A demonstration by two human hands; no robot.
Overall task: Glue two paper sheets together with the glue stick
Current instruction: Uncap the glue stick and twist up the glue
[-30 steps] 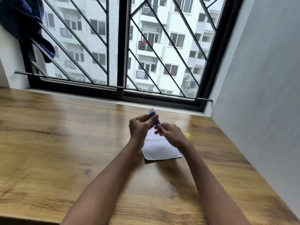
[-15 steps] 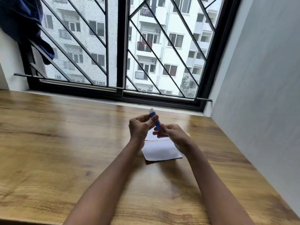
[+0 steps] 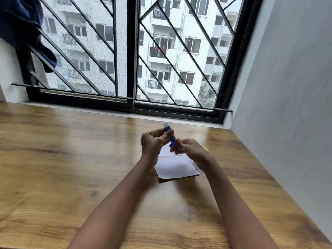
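A blue glue stick with a pale tip pointing up and away is held above the table between both hands. My left hand pinches its upper part with thumb and fingers. My right hand grips its lower end. Below the hands, one white paper sheet lies flat on the wooden table. A second white sheet lies just beyond it, mostly hidden by my hands. A small yellow object, possibly the cap, peeks out behind my right hand.
The window with black diagonal bars runs along the table's far edge. A grey wall borders the table on the right. Dark blue cloth hangs at the top left.
Both hands stay on the glue stick in nearly the same place. My right hand's fingers have shifted slightly on the lower end; the papers have not moved.
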